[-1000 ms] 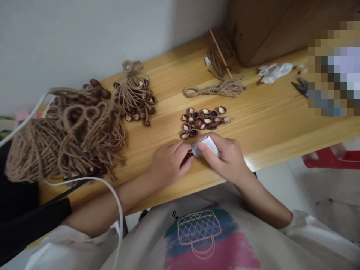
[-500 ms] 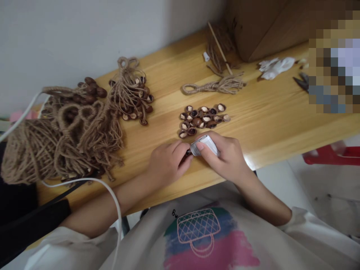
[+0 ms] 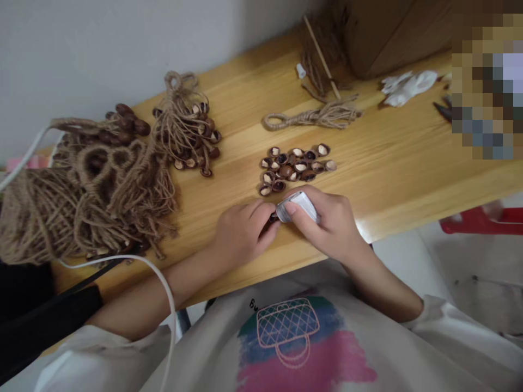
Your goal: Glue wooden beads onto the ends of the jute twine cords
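Observation:
My left hand [image 3: 243, 228] is closed, thumb and fingers pinching a small dark brown nutshell [image 3: 273, 217], mostly hidden by the fingers. In my right hand [image 3: 333, 220] is a white squeeze tube [image 3: 300, 206], tilted so that its narrow end meets the shell; whether anything comes out of it is too small to see. Just beyond both hands lies a cluster of halved nutshells [image 3: 300, 166], several showing pale insides and others dark. Behind them a twisted jute cord with a loop and frayed strands [image 3: 310, 118] lies flat on the wooden table [image 3: 392, 179].
Jute cords with nutshells on their ends [image 3: 183, 125] and a big jute heap [image 3: 44, 212] fill the left side. A white cable [image 3: 157, 272] crosses my left forearm. Toward the back right are a thin stick [image 3: 322, 57], crumpled white paper [image 3: 411, 87] and a cardboard box [image 3: 392, 32].
The view has shifted slightly. Both hands keep the same grip, with the tube against the shell. The things on the table stay in place.

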Tool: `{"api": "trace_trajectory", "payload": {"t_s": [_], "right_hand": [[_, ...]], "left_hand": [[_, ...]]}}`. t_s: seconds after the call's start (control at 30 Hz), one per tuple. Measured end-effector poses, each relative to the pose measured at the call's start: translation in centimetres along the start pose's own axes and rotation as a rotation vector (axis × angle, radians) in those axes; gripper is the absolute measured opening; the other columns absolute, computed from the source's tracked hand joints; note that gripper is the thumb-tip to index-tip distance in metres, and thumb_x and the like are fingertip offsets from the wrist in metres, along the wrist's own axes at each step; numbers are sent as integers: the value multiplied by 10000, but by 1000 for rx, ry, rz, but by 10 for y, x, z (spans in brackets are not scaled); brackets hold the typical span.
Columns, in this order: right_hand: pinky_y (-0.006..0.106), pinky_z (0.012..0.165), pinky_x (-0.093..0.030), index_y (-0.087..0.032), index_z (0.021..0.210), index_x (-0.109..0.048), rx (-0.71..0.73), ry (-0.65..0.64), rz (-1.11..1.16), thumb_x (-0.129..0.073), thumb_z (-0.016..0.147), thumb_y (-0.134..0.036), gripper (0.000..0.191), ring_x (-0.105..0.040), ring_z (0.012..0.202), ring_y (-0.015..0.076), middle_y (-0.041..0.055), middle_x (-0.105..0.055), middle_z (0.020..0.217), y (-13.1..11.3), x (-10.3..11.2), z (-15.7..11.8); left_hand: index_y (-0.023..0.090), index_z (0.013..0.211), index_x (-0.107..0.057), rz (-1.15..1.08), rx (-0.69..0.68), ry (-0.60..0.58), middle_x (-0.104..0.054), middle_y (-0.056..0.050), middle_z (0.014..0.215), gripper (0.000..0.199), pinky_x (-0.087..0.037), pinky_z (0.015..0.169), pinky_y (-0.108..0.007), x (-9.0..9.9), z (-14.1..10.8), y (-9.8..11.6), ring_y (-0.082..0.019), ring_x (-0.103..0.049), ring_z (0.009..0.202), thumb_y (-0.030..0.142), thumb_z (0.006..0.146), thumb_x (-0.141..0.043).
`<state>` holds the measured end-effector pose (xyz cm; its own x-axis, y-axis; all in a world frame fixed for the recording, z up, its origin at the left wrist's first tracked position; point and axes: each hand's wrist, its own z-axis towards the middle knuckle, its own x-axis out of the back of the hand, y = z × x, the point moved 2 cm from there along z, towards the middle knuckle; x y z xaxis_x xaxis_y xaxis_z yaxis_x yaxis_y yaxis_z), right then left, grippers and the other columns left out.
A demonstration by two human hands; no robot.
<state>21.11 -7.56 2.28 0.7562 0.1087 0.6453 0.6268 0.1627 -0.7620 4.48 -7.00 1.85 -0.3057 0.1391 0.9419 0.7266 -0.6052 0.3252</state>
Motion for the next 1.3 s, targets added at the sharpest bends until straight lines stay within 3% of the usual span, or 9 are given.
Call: {"api": "trace_trajectory", "payload": {"t_s": [1.3], "right_hand": [[235, 612, -441, -154, 917, -622, 46, -8, 4, -476, 887, -367, 260, -632, 677, 147, 36, -681, 746, -1, 3, 0]], "left_hand": [[175, 851, -562, 17, -61, 41, -562, 3, 619, 173, -357, 503, -270, 3, 3, 0, -140, -516, 556, 292, 883, -438]]}}
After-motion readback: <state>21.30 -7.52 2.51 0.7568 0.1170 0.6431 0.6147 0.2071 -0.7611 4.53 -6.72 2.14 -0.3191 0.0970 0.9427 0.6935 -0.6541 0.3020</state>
